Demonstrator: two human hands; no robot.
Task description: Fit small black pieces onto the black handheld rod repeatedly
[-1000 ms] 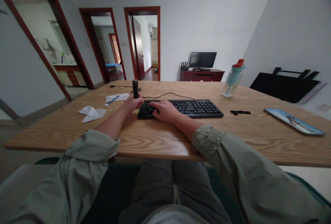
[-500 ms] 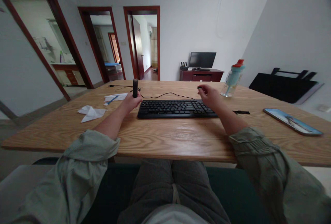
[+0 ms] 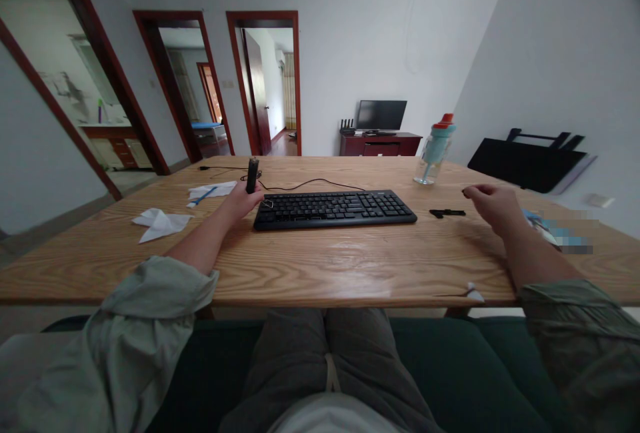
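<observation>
My left hand (image 3: 243, 199) is closed around the upright black handle of a keycap puller (image 3: 253, 176). The puller's thin wire end (image 3: 269, 204) reaches over the left end of the black keyboard (image 3: 335, 209). My right hand (image 3: 493, 205) is right of the keyboard, raised above the table, with thumb and fingers pinched on a small black piece (image 3: 466, 192) that looks like a keycap. Below and left of it, several black pieces (image 3: 447, 213), apparently keycaps, lie close together on the wood. A few keyboard spots near its front left show pale outlines.
White tissues (image 3: 163, 223) and a blue-handled brush-like tool (image 3: 203, 197) lie at the left. A water bottle (image 3: 434, 151) stands at the back right. Partly behind my right arm is a phone (image 3: 563, 233). A small white scrap (image 3: 473, 292) lies near the front edge of the table (image 3: 345, 266).
My right hand has moved right, from over the keyboard's right end to beyond the black pieces, still pinching the small black piece. My left hand stays at the keyboard's left end. The view has turned slightly right.
</observation>
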